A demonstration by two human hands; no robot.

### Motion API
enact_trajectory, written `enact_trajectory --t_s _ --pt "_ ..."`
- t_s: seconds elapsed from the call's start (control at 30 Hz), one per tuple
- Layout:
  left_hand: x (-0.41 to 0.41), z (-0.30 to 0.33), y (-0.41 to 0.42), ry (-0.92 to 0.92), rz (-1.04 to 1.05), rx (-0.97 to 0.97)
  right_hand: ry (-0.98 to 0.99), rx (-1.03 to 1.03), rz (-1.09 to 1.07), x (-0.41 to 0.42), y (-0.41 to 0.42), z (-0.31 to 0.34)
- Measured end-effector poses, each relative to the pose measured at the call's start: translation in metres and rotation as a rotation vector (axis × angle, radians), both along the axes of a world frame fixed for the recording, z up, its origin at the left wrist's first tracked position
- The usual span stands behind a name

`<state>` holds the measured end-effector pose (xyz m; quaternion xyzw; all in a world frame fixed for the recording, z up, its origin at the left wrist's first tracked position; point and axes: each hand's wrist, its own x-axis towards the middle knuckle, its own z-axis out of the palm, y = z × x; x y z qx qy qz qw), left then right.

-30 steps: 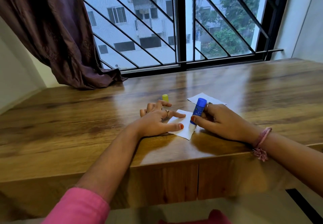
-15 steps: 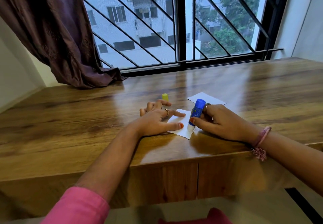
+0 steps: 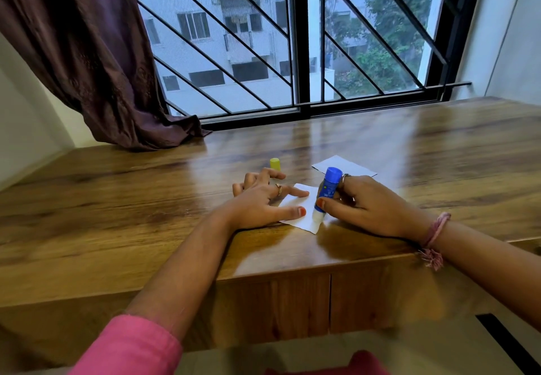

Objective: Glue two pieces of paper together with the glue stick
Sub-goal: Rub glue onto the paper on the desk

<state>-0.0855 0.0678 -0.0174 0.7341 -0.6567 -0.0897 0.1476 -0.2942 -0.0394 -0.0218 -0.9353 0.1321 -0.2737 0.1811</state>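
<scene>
A small white paper (image 3: 304,213) lies near the front edge of the wooden table. My left hand (image 3: 260,203) rests on its left part with straight spread fingers and pins it down. My right hand (image 3: 366,206) grips a blue glue stick (image 3: 329,187), tilted, with its white tip touching the paper's right near corner. A second white paper (image 3: 345,167) lies just behind the right hand, partly hidden by it. The yellow cap (image 3: 275,164) stands behind my left fingers.
The wooden table (image 3: 117,199) runs wide to both sides, with its front edge close below the hands. A barred window (image 3: 301,52) and a dark curtain (image 3: 96,67) stand at the back. White walls close off both ends.
The glue stick's tip has slid a little along the paper's right part and the stick has tilted slightly. My left hand has stayed in place on the paper.
</scene>
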Motion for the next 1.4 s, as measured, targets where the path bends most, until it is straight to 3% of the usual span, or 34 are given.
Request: enact_trajectory --t_s 0.5,1.4 --pt "0.001 -0.001 0.001 0.003 0.003 -0.002 0.065 0.01 0.087 -0.001 0.005 0.002" --pt "0.0 0.0 0.001 0.004 -0.002 0.002 0.039 0.044 0.06 -0.002 0.009 0.007"
